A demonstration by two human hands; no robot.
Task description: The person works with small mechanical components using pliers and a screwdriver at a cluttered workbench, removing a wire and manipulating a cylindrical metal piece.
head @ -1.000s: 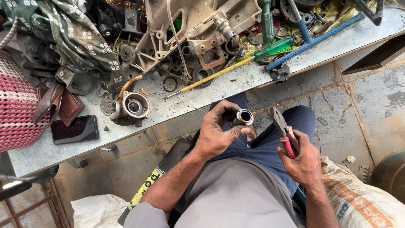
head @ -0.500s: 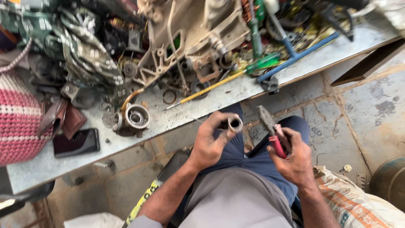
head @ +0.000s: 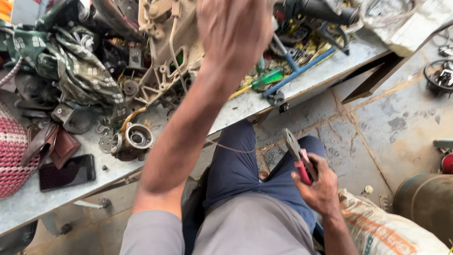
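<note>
The person sits at a cluttered grey bench [head: 28,208]. The left hand [head: 233,30] is raised high over the bench, above a large beige metal casting [head: 165,52]. It is blurred and seen from the back, so it cannot be told whether its grip is closed on anything or apart.

The right hand [head: 318,186] rests low over the lap, above the right knee in dark blue trousers. Its grip is closed around the red handles of a pair of pliers [head: 297,156], and the metal nose of the pliers points up and to the left.

On the bench, near the left forearm, a round metal housing [head: 134,138] lies beside a black phone [head: 66,172] and a brown wallet [head: 59,146]. A green-handled screwdriver [head: 264,78] lies to the right of the arm, next to a blue metal bar [head: 302,71]. A patterned green cloth [head: 71,66] is piled at the back left.
</note>
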